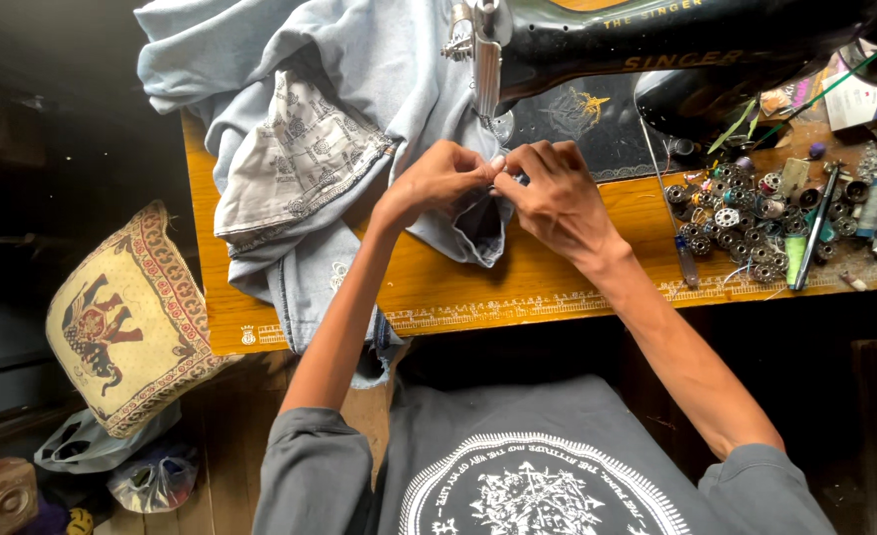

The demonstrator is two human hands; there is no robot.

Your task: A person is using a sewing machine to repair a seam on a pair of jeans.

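A pair of light blue jeans [339, 89] lies heaped on the wooden sewing table [557, 287], one pocket lining turned out. My left hand [438, 183] and my right hand [552, 193] meet at a folded edge of the denim, fingertips pinching it just in front of the needle of a black sewing machine [657, 50]. What lies between the fingertips is too small to tell.
Several metal bobbins [746, 223], thread spools, scissors and pens crowd the table's right side. A patterned cushion [126, 317] with an elephant leans at the left below the table. Plastic bags [121, 461] lie on the floor.
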